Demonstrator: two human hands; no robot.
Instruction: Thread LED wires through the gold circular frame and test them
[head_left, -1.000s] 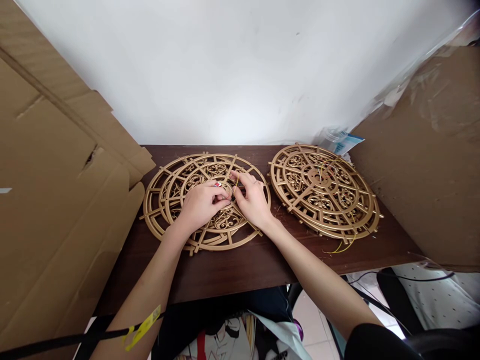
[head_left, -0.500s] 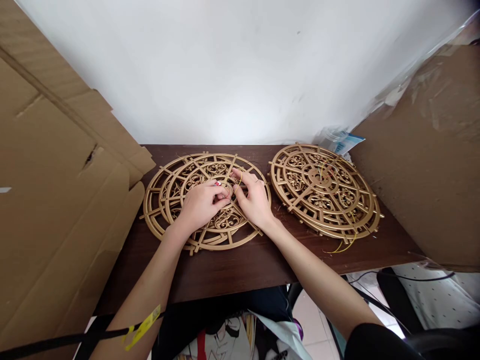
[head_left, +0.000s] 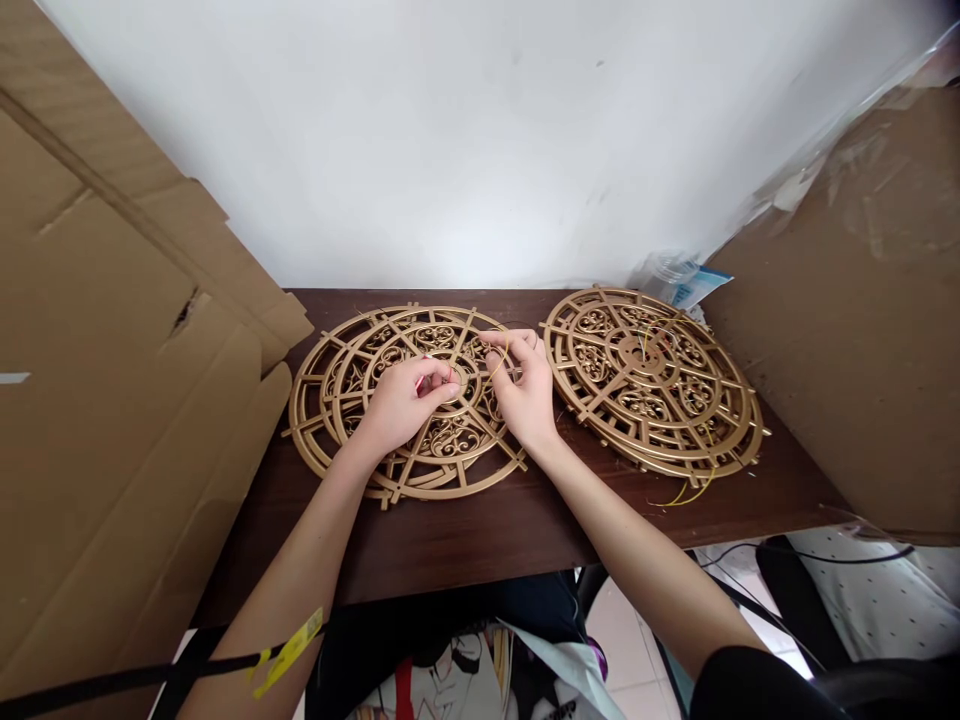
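Observation:
A round gold openwork frame (head_left: 447, 450) with scrolled inserts lies flat on others like it. Over its hub, my left hand (head_left: 401, 405) is closed, thumb and forefinger pinched at a thin reddish wire (head_left: 451, 374). Something small and red shows by its curled fingers, too little to name. My right hand (head_left: 527, 390) is just right of the hub, with a thin yellow wire (head_left: 504, 356) looping between its thumb and forefinger. The wires' far ends cannot be made out.
On the right of the brown table (head_left: 450, 550) rests a second stack of gold frames (head_left: 637, 400) with yellow wires on it. A clear plastic container (head_left: 664, 275) stands behind. Cardboard flanks the left (head_left: 135, 380) and right (head_left: 847, 350); a white wall (head_left: 480, 150) is behind.
My right hand has moved right, away from the hub and my left hand, drawing the yellow wire with it. The left hand has stayed at the hub, its fingers curling more tightly.

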